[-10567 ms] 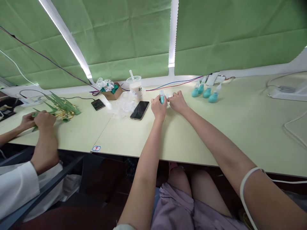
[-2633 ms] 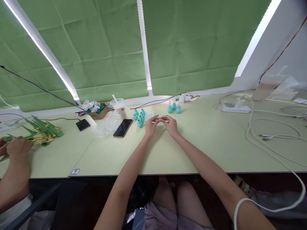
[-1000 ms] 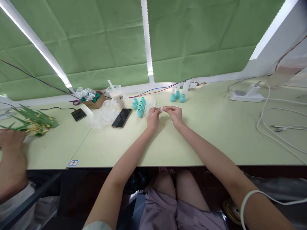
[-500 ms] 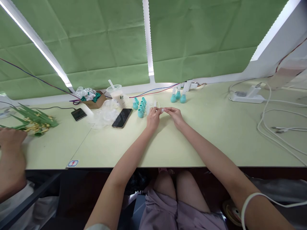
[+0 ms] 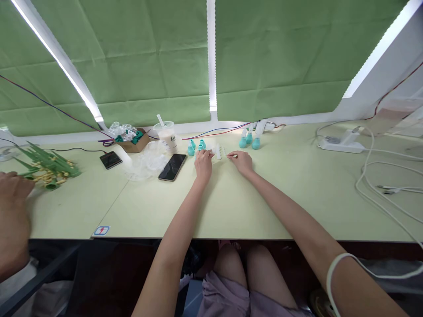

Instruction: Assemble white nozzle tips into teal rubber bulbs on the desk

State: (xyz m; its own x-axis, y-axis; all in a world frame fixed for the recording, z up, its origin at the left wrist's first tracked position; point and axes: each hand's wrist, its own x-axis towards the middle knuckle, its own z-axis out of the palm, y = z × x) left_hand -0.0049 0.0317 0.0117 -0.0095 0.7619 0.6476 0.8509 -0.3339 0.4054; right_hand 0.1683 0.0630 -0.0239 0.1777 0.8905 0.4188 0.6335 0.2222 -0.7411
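Observation:
My left hand (image 5: 204, 164) is closed with its fingertips pinched beside the small teal round-bellied bulbs (image 5: 191, 149), partly covering them. What its fingers hold, if anything, is too small to make out. Across a short gap, my right hand (image 5: 242, 161) pinches thumb and finger together at the edge of a row of tiny pale pieces (image 5: 223, 152); whatever is in the pinch cannot be told. Clear-white nozzle-like pieces (image 5: 217, 152) lie between the two hands. Farther back on the right stand three teal bulbs (image 5: 255, 143) with translucent white tips.
A phone (image 5: 172, 167), crumpled clear plastic bag (image 5: 150, 160), drink cup (image 5: 167, 137) and cardboard box (image 5: 134, 142) are to the left. Another person's hand (image 5: 15, 189) rests near green artificial stems (image 5: 49, 167). White cables (image 5: 363, 171) and a power strip (image 5: 342, 143) lie right.
My hands have moved apart from a shared small white piece. The left has shifted left toward the teal bulbs; the right stays near the tiny pieces. The view has shifted slightly.

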